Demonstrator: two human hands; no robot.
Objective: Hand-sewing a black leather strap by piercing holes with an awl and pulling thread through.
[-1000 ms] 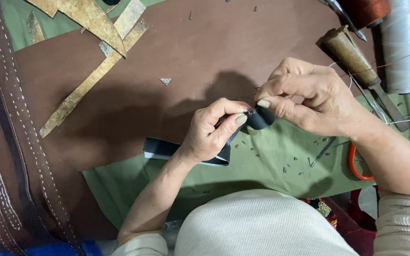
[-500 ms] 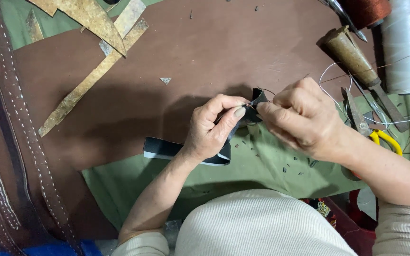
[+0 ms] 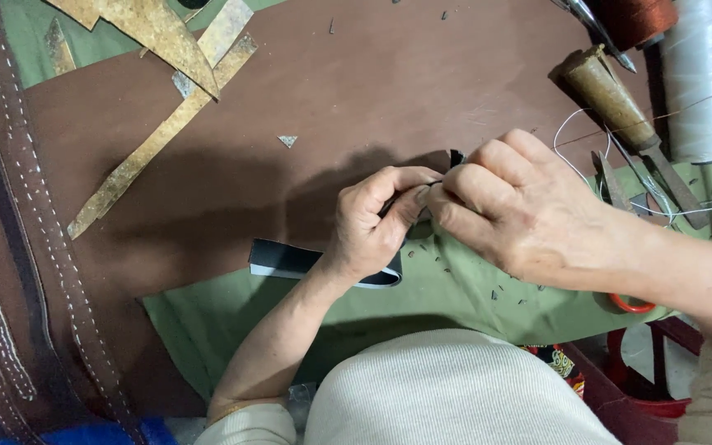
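Head view: your left hand (image 3: 372, 227) and right hand (image 3: 512, 210) meet fingertip to fingertip, both pinching one end of the black leather strap (image 3: 290, 259), which trails left over the brown leather sheet (image 3: 356, 82) and green cloth (image 3: 455, 288). Step, as judged: hand-working the strap's end. Next move calls for a firm pinch and fine finger control. A wooden-handled awl (image 3: 611, 95) lies far right.

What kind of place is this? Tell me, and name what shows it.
Most likely a leather-working bench. A big brown leather sheet covers the table, stitched straps lie at one side, and a wooden-handled awl sits by a spool of white thread. Both hands, left hand and right hand, pinch a small dark piece.
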